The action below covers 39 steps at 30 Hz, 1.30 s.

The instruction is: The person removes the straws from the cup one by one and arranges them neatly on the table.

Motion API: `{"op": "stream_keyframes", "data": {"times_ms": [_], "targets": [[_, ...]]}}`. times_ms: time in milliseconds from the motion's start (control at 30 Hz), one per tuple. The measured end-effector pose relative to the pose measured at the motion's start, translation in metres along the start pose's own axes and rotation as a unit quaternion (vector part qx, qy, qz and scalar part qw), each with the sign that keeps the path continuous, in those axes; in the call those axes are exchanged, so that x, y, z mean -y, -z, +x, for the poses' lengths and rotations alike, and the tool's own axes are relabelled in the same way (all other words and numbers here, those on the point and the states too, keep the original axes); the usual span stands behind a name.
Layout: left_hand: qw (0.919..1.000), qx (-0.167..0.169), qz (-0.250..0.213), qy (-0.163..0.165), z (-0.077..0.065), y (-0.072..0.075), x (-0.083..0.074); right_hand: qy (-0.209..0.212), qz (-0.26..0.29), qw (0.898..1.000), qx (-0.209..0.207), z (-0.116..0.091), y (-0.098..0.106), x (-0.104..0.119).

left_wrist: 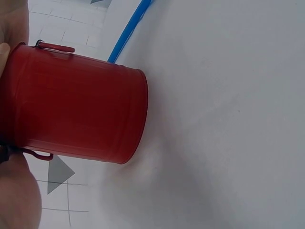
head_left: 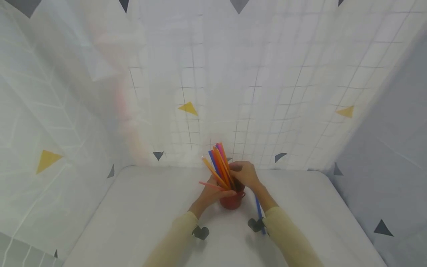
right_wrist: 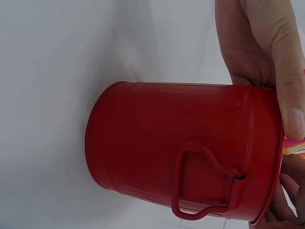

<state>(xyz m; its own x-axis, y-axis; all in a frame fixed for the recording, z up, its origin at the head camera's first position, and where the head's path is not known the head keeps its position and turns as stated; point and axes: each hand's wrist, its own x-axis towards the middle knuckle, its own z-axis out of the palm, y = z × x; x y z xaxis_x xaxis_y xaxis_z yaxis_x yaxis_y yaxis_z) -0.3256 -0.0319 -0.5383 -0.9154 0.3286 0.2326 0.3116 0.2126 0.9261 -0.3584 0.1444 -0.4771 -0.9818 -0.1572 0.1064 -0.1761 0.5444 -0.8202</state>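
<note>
Red bucket (head_left: pixel 230 203), head view: roughly upright at the worktop (head_left: pixel 143 207), base contact unclear; left hand (head_left: pixel 210 193) curled round its left side, thumb across the rim. Coloured sticks (head_left: pixel 221 167) stand inside, long axes tilting up and left, away from the right hand (head_left: pixel 246 174); its fingers are bent beside them, hold uncertain. Loose blue stick (head_left: pixel 258 208), right of bucket, nearer right hand. Left wrist view: same bucket, blue stick beyond. Right wrist view: looped handle (right_wrist: pixel 176 183), left thumb over rim.
</note>
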Motion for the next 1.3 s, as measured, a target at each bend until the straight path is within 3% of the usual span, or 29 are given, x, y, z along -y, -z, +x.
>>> {"op": "stream_keyframes", "data": {"times_ms": [300,500,800,1100,1300], "targets": [[0.9997,0.003,0.01,0.024,-0.001,-0.001,-0.003,0.034,0.022,0.999,-0.011,-0.004,0.002,0.006],[0.9995,0.0,0.011,0.028,0.0,-0.001,0.002,0.045,0.013,0.998,-0.034,-0.003,0.003,0.005],[0.9986,-0.009,0.02,0.048,-0.001,-0.002,0.004,0.142,0.036,0.985,-0.097,0.0,0.025,0.024],[0.9983,-0.004,0.013,0.056,-0.002,-0.002,-0.002,0.136,0.055,0.98,-0.136,-0.006,0.056,0.056],[0.9985,-0.003,0.007,0.054,-0.003,-0.002,-0.004,0.135,0.07,0.975,-0.165,-0.009,0.077,0.06]]}}
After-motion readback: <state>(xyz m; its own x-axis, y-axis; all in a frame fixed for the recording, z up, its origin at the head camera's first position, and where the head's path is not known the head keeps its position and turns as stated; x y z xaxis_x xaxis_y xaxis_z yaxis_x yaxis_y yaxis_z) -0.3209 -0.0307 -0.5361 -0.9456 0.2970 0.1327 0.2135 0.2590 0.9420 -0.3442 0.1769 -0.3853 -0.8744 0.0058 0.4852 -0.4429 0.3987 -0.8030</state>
